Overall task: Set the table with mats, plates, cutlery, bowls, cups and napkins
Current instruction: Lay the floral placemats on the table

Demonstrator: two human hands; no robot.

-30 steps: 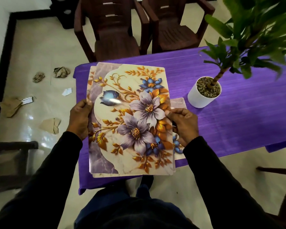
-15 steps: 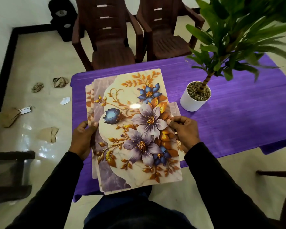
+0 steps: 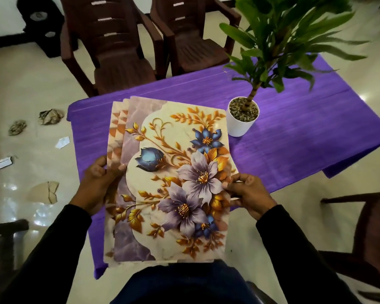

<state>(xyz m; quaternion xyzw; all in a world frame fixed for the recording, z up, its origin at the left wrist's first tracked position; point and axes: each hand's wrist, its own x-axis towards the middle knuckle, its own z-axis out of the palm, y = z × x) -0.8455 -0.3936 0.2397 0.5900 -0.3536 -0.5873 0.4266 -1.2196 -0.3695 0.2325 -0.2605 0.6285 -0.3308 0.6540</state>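
Now, left hand (image 3: 97, 183): curled round the left edge of a fanned stack of floral mats (image 3: 173, 178), thumb on the printed face, the other fingers hidden beneath.
Right hand (image 3: 249, 195): pinching the right edge of the stack near the purple flowers, fingertips pressed on the top sheet.
Mats: held flat and slightly raised over the near end of the bench (image 3: 294, 137), the near edge reaching past the bench toward the person's lap; at least three staggered edges show at the far left corner.
Slip risk: the sheets look thin and glossy, so a loosened left grip would likely let the lower ones slide out and drop to the floor (image 3: 31, 80).
Peeling risk: the right fingertips may lift two mats together, since the edges on that side lie nearly flush.
Plant risk: the white potted plant (image 3: 242, 118) stands just beside the far right corner of the stack; swinging a mat outward could knock it over and spill gravel on the purple cloth.
Placement risk: a mat laid near the bench edge could overhang and tip off.
Floor: crumpled paper (image 3: 51, 116) and card scraps lie to the left, well apart from the hands.
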